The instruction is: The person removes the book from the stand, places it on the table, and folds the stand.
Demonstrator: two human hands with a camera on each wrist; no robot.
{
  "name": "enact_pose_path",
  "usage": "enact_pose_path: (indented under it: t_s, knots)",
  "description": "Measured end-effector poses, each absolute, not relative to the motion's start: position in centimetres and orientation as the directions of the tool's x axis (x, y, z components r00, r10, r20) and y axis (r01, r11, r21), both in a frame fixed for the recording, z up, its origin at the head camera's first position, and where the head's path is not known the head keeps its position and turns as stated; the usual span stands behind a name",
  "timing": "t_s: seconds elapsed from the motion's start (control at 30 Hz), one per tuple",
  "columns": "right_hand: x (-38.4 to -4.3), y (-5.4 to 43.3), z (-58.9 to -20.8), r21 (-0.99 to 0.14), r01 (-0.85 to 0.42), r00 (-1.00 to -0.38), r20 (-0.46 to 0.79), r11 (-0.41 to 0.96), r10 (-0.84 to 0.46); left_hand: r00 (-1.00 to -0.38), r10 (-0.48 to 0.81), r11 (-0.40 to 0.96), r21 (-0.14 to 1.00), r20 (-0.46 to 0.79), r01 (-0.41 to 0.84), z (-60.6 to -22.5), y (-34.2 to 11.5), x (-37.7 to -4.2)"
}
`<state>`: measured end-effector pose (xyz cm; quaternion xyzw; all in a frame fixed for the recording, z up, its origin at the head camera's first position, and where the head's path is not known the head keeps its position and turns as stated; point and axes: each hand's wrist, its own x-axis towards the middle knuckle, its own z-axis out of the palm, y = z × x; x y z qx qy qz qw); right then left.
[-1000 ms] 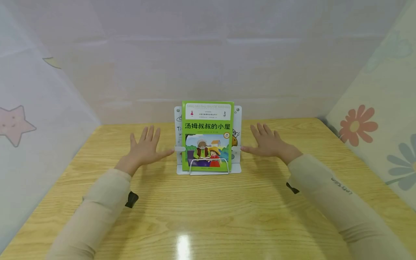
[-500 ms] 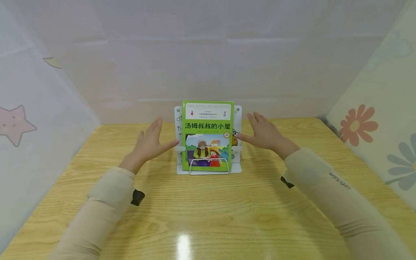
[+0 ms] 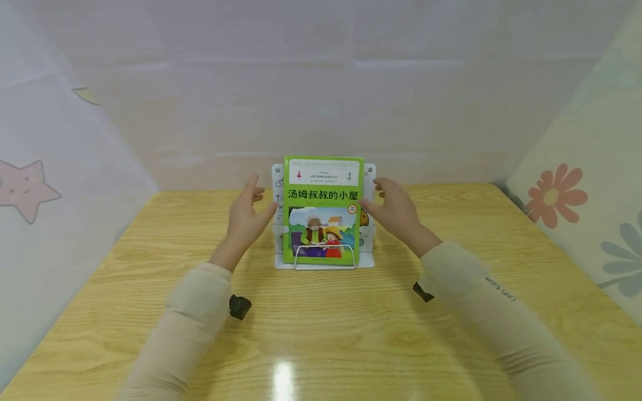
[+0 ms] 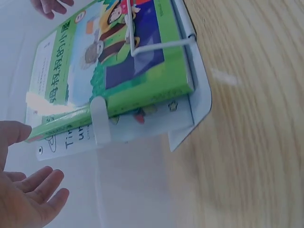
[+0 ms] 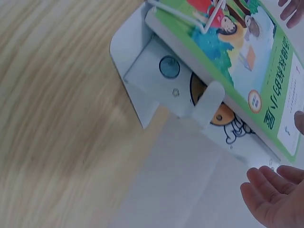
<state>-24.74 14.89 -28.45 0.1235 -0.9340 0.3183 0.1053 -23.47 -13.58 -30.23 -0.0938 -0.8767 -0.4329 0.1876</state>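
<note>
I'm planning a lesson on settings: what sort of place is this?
Perhaps a child's reading corner, though little shows: a wood-grain table, a green illustrated book on a white bookstand, and pale side panels bearing a pink star and a red flower.

The person's bare left hand (image 3: 244, 220), splayed out to the side a second ago, now stands closer to the green illustrated book (image 3: 323, 195), its fingers (image 3: 252, 186) drawn together and bent inward beside the white printed bookstand (image 3: 278, 245). The bare right hand (image 3: 399, 213) has likewise come inward, its spread fingers now curving toward the stand. Both thumbs have risen above the stand's white side clips (image 3: 281, 229). The cream sleeves (image 3: 200, 295) have shifted inward too.
</note>
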Motion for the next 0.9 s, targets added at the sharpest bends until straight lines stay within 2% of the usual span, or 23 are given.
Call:
enact_pose_path:
  t_s: [0.23, 0.5, 0.9]
  knots:
    - [-24.7, 13.7, -29.5, -0.657, -0.275, -0.955, 0.272, 0.702, -0.119, -0.881, -0.061, 0.501, 0.778, 0.470, 0.380, -31.2, -12.2, -23.6]
    - [-24.9, 13.3, -30.9, -0.770, -0.211, -0.973, 0.221, 0.603, -0.058, -0.904, -0.087, 0.396, 0.847, 0.418, 0.353, -32.2, -11.2, -23.6]
    - [-25.0, 12.4, -32.3, -0.777, -0.317, -0.942, 0.324, 0.544, -0.085, -0.900, -0.082, 0.402, 0.840, 0.429, 0.364, -33.0, -10.4, -23.9]
